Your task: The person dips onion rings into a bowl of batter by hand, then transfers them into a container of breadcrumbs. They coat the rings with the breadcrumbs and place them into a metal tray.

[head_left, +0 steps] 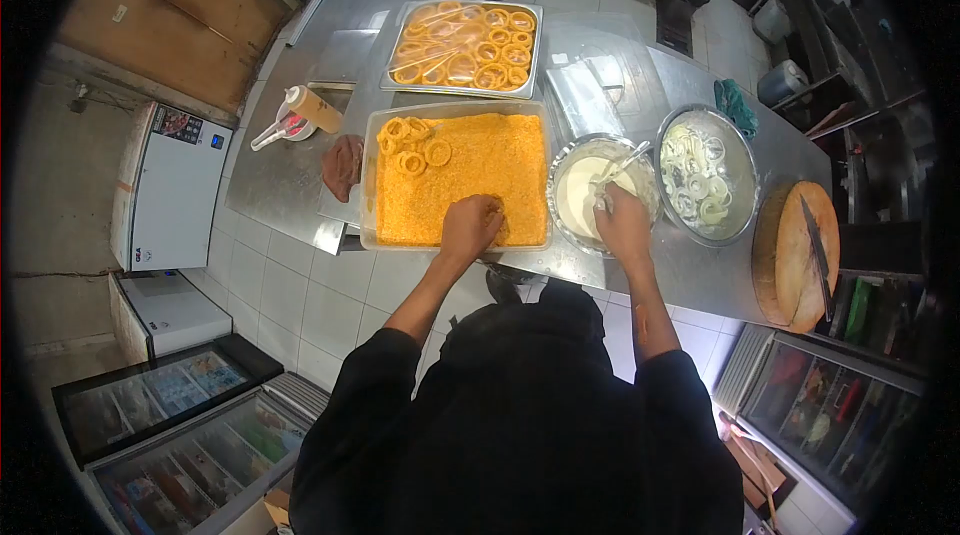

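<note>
My left hand [473, 225] is closed, its fingers curled down into orange breadcrumbs [480, 160] at the near right of a clear plastic tub [368, 175]. Whatever it grips is hidden. Several crumb-coated onion rings [410, 145] lie at the tub's far left. To the right, my right hand [622, 220] reaches into a metal bowl [556, 220] of pale batter [577, 190]. Its fingers are pinched together and smeared with batter; I cannot make out what is between them. A metal utensil [632, 155] rests in that bowl.
Sliced onion rings [695, 170] fill a steel bowl [750, 197] at right. Beyond it, a knife [815, 245] lies on a round wooden board [785, 275]. A film-covered tray [390, 85] of coated rings stands behind the tub. A squeeze bottle [313, 109] and brown cloth [342, 167] are left.
</note>
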Demonstrator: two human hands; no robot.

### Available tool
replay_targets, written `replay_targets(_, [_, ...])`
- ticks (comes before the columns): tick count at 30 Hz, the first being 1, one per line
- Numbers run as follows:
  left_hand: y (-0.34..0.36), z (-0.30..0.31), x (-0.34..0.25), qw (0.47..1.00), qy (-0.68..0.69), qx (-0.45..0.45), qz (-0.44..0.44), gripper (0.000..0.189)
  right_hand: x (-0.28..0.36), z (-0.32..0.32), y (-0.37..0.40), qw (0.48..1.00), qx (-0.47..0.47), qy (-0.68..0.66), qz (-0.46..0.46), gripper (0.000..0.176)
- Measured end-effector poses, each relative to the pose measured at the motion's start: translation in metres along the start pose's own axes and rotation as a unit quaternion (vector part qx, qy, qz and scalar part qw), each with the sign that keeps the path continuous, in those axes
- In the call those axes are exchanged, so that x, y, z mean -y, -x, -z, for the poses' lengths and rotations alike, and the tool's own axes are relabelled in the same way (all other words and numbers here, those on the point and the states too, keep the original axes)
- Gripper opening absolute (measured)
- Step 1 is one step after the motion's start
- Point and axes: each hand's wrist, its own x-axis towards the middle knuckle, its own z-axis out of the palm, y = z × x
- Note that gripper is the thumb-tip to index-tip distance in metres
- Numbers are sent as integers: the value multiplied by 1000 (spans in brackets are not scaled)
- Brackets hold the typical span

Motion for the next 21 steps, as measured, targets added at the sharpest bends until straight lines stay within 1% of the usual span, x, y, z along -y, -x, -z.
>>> replay_targets(2, [1,-2,-1,1000,-6,-28,1,23,-1,0,0,1000,-3,2,2,32])
replay_targets(3, [1,2,-6,1000,-6,-27,2,23,0,0,0,1000,-5,3,3,31])
replay_targets(5, [1,11,-13,994,63,27,87,18,0,1,0,1000,1,12,-4,30])
replay_targets(6, [1,11,-10,994,63,28,87,18,1,1,-1,1000,7,22,-9,30])
replay_targets(7, [2,10,-8,974,196,38,108,16,2,1,0,1000,9,22,-10,30])
replay_targets(8, [3,10,-5,936,325,46,127,16,3,1,1,1000,4,19,-9,29])
replay_targets(9, [3,16,-9,936,325,45,127,16,3,1,1,1000,0,16,-7,29])
replay_targets(10, [2,23,-12,853,484,74,182,17,3,1,1,1000,0,16,-5,29])
replay_targets(11, [1,30,-15,739,626,99,227,20,4,2,1,1000,-2,16,-4,29])
replay_targets(12, [1,32,-13,739,628,94,225,20,5,2,0,1000,-4,16,-3,28])
replay_targets(13, [2,34,-11,647,723,128,206,24,6,3,0,1000,-3,17,2,28])
replay_targets(14, [4,34,-10,543,804,161,182,29,6,3,0,1000,-1,16,0,28])
replay_targets(15, [4,34,-6,542,806,158,180,29,6,4,0,1000,1,16,-3,28])
replay_targets(17, [5,31,1,475,839,208,163,35,6,3,0,1000,0,18,-2,27])
replay_targets(18, [8,30,2,474,841,206,163,35,6,3,0,1000,-2,19,-4,27])
replay_targets(20, [15,29,5,487,830,172,211,39,6,3,0,1000,-11,17,4,27])
replay_targets(21, [21,31,4,485,831,170,212,39,6,2,0,1000,-21,14,9,26])
